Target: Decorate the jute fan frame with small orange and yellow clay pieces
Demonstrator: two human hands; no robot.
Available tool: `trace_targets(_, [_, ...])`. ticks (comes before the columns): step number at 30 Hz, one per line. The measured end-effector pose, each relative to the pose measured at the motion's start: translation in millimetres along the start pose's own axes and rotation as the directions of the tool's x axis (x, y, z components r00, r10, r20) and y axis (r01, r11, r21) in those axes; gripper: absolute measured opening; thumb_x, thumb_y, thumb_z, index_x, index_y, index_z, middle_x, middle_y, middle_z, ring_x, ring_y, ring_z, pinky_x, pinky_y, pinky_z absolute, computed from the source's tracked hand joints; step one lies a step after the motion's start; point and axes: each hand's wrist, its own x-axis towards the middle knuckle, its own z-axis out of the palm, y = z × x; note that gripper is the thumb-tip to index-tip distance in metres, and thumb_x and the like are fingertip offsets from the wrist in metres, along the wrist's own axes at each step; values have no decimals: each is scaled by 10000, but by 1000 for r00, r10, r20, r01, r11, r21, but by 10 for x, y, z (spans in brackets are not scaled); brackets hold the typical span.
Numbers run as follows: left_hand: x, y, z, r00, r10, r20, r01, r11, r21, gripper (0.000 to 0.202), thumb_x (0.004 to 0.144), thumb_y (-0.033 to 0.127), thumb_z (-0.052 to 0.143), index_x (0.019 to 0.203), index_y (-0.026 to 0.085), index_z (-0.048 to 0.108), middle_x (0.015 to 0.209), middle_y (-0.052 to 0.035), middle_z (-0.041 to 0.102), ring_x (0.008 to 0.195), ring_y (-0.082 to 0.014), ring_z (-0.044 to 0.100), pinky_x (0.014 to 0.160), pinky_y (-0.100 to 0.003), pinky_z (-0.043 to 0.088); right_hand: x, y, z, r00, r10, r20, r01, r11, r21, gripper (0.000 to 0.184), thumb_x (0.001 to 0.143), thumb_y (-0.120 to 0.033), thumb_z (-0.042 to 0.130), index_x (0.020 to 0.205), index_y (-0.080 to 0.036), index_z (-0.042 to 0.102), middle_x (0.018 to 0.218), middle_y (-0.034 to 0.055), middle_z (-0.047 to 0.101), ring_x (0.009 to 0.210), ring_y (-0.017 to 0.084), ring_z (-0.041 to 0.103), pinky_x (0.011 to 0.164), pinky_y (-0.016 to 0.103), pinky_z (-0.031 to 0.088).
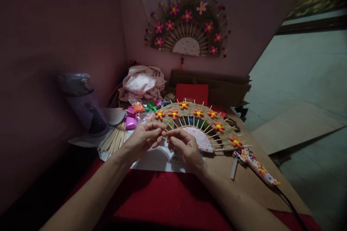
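A half-round fan of wooden sticks and woven twine (199,124) lies on the table, with several orange clay flowers along its rim. My left hand (143,139) and my right hand (184,148) meet just in front of its left end. Both pinch their fingertips together around something small that I cannot make out. A white sheet of paper (154,160) lies under my hands.
A finished fan with pink flowers (188,25) hangs on the wall. Bags of coloured clay (138,113), a bundle of sticks (115,139), a purple bottle (81,99), crumpled cloth (142,83), a red card (192,94) and a patterned glue gun (256,166) crowd the table.
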Motion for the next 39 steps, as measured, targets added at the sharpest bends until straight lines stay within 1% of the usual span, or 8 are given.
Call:
trace_targets(6, [-11,5,53,1000,13,18,-13,1000,2,184,755,241,669,837,90,605,688,-54,647,450,-69,534,380,-154,371,-75,61,55,960,-239,-145,166,905,-391,143,829,-254,597,956,-189,577,727,3,606,580,102,532,532,223,441])
trace_targets(10, [-19,5,76,1000,9,12,-9,1000,5,188,760,254,668,821,94,590,680,-53,647,449,-67,533,379,-149,363,-74,20,51,925,-362,-114,250,807,-535,43,819,-228,618,823,-202,651,705,11,610,632,131,548,588,264,454])
trace_targets(14, [-19,-5,74,999,-1,33,1,1000,-11,166,770,243,658,815,101,582,684,-48,646,453,-64,533,386,-149,361,-42,-29,46,895,-440,-70,333,765,-551,82,812,-185,619,814,-223,691,734,21,599,684,146,553,600,279,450])
trace_targets(20, [-8,-15,52,999,-1,44,4,998,-61,157,781,228,647,834,92,588,724,-72,662,466,-67,538,389,-150,376,-38,-48,24,851,-500,-159,351,768,-536,110,787,-149,635,821,-239,688,768,17,585,706,149,557,608,284,466])
trace_targets(25, [-4,-15,55,999,-9,51,12,998,-68,147,789,223,637,832,90,590,730,-74,662,462,-62,532,402,-149,387,-47,-53,33,870,-487,-77,359,733,-578,114,808,-143,616,854,-223,683,774,25,601,705,147,563,609,279,467])
trace_targets(30, [-9,8,52,999,-24,-24,23,999,-47,161,754,223,679,828,95,615,699,-59,652,480,-64,542,399,-140,372,-56,-49,17,851,-507,-136,333,722,-607,50,820,-184,610,844,-210,646,794,32,611,752,164,573,648,299,477])
trace_targets(35, [-9,25,35,993,-28,-119,23,999,-41,172,678,142,731,828,102,656,715,-57,652,566,-74,575,500,-150,426,-75,9,8,923,-358,-140,236,815,-529,86,868,-215,535,927,-197,593,771,26,605,651,139,580,603,275,488])
trace_targets(39, [-3,5,30,996,-19,-85,18,1000,-19,227,646,119,744,859,108,668,726,-30,630,534,-48,526,485,-152,391,-72,14,16,917,-387,-98,267,778,-569,127,877,-238,514,949,-204,612,812,41,593,699,152,573,611,279,482])
